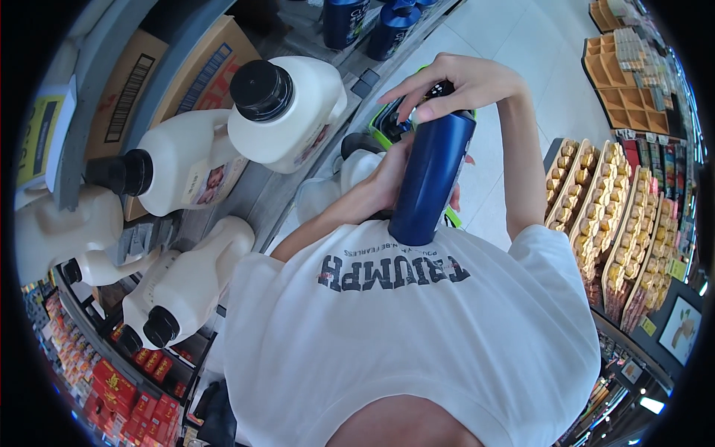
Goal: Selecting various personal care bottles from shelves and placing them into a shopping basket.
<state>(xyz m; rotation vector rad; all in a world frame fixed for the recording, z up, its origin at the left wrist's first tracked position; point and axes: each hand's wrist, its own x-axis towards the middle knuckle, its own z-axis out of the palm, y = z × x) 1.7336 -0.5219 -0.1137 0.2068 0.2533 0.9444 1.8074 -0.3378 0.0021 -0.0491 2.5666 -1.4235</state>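
Observation:
A dark blue plastic bottle (431,179) is held upright, slightly tilted, against the front of my white T-shirt. Around its side wraps my left hand (394,170), with fingertips showing past the right edge. My right hand (466,84) bends down over the bottle's top, thumb and fingers around its black cap (441,88). Behind the hands, and partly hidden by them, is a basket with a bright green rim (380,136) holding dark items. Similar blue bottles (394,31) stand at the shelf's far end.
White jugs with black caps (290,112) crowd the grey shelf (262,193) at left, with cardboard boxes (195,72) behind. A price tag (42,139) juts out. Stacked egg trays (603,218) stand at right, beyond the tiled floor (503,39). Red boxes (114,385) fill a lower-left display.

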